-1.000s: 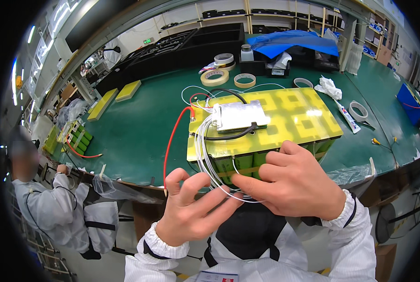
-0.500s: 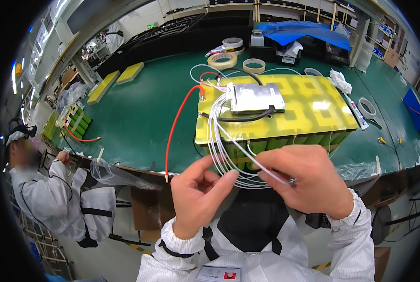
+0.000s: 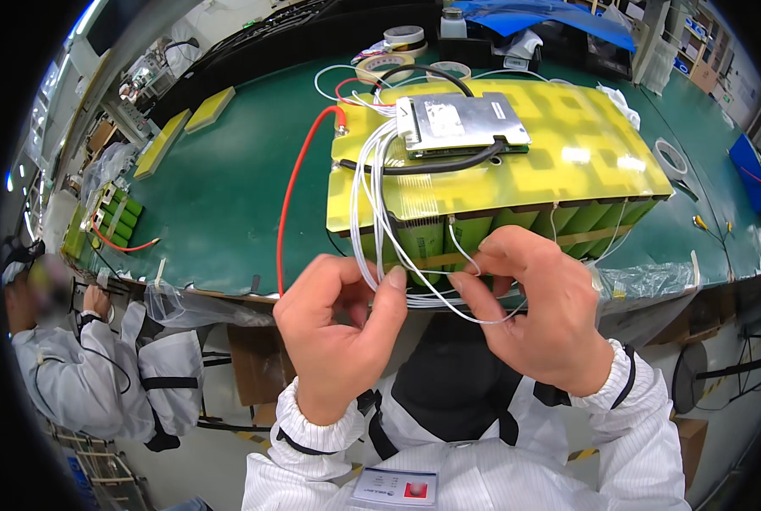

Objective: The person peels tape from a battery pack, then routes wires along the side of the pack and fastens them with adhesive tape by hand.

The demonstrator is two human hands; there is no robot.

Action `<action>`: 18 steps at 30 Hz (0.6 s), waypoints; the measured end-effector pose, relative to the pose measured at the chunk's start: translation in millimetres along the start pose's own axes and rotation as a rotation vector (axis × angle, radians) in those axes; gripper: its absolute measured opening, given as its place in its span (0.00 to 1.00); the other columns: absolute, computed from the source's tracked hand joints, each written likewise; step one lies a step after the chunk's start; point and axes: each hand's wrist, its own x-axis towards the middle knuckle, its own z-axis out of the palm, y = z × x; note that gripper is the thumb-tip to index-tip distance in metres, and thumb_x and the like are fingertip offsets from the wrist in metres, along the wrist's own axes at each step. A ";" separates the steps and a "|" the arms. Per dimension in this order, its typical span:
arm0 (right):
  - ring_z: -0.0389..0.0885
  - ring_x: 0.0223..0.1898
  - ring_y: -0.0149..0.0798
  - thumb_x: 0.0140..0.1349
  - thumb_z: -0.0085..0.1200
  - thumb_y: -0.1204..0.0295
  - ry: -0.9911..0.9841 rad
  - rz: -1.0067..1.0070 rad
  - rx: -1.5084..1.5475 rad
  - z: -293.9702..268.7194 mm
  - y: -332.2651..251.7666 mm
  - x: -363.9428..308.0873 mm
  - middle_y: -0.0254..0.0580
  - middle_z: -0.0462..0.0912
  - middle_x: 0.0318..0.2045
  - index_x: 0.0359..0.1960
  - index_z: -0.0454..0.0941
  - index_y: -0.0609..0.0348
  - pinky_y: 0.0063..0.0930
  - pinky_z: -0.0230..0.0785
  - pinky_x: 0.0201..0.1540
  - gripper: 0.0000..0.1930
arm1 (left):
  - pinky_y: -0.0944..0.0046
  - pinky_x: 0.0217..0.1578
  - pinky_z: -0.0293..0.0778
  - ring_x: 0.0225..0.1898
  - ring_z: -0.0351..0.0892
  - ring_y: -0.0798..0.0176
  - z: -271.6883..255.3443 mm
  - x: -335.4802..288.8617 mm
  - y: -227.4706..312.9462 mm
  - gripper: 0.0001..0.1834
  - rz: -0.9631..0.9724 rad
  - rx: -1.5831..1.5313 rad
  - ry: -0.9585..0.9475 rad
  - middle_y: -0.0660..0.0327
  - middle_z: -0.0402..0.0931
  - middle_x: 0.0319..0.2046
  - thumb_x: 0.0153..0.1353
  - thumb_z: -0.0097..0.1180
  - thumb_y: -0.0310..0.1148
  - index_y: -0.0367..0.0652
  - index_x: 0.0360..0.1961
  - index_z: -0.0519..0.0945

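A battery pack of green cells [image 3: 474,237] under a yellow board [image 3: 585,128] lies in front of me near the table edge. On the board sits a flat silver circuit module [image 3: 461,121], from which a looped bundle of white wires [image 3: 365,183] hangs over the front. My left hand [image 3: 342,328] is closed round the bundle's lower part, thumb against fingers. My right hand [image 3: 538,307] pinches at a thin white wire in front of the cells; its fingertips partly hide the wire. A red cable [image 3: 291,196] arches off the pack's left corner, and a black cable [image 3: 431,168] runs along the module.
Tape rolls [image 3: 384,66] stand behind the pack, another tape roll [image 3: 671,159] to its right. Yellow blocks [image 3: 163,145] and a smaller green cell pack [image 3: 116,217] lie on the left of the green table [image 3: 218,196]. A seated co-worker [image 3: 74,366] is at far left.
The view has shifted, so the pack looks larger and nearer. My right fingers have moved off the thick wire strand and onto a thin wire. My left hand still holds the bundle.
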 end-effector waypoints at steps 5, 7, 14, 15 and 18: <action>0.78 0.22 0.36 0.48 0.70 0.85 0.061 0.001 -0.022 10.7 3.5 -5.2 0.39 0.83 0.27 0.41 0.78 0.65 0.24 0.70 0.23 0.18 | 0.77 0.17 0.56 0.16 0.63 0.82 6.5 -2.7 -0.3 0.08 0.110 0.065 0.094 0.69 0.74 0.16 0.53 0.70 0.22 0.33 0.32 0.82; 0.77 0.22 0.39 0.49 0.68 0.83 0.081 0.001 -0.046 10.7 3.5 -4.7 0.39 0.80 0.25 0.40 0.78 0.65 0.29 0.69 0.23 0.16 | 0.77 0.17 0.56 0.15 0.63 0.82 13.5 -3.9 4.4 0.09 0.114 0.059 0.088 0.69 0.74 0.16 0.53 0.71 0.22 0.33 0.33 0.83; 0.76 0.22 0.39 0.47 0.72 0.83 0.122 0.032 -0.010 12.2 1.3 -4.7 0.40 0.83 0.25 0.33 0.82 0.63 0.30 0.68 0.23 0.12 | 0.78 0.17 0.59 0.16 0.65 0.83 16.3 -2.6 3.3 0.07 0.167 0.146 0.111 0.69 0.74 0.16 0.53 0.71 0.21 0.32 0.32 0.84; 0.76 0.22 0.39 0.47 0.72 0.83 0.123 0.038 -0.011 12.0 1.0 -4.0 0.40 0.83 0.25 0.33 0.82 0.63 0.30 0.68 0.23 0.12 | 0.78 0.17 0.60 0.16 0.65 0.83 16.1 -2.4 1.9 0.07 0.162 0.139 0.125 0.69 0.75 0.16 0.53 0.71 0.21 0.32 0.31 0.84; 0.76 0.21 0.40 0.47 0.73 0.81 0.124 0.078 -0.014 10.5 1.4 -2.5 0.39 0.83 0.24 0.32 0.82 0.63 0.30 0.68 0.23 0.12 | 0.77 0.17 0.61 0.15 0.67 0.81 16.5 -1.7 -2.1 0.08 0.200 0.151 0.145 0.67 0.77 0.17 0.51 0.72 0.21 0.34 0.30 0.82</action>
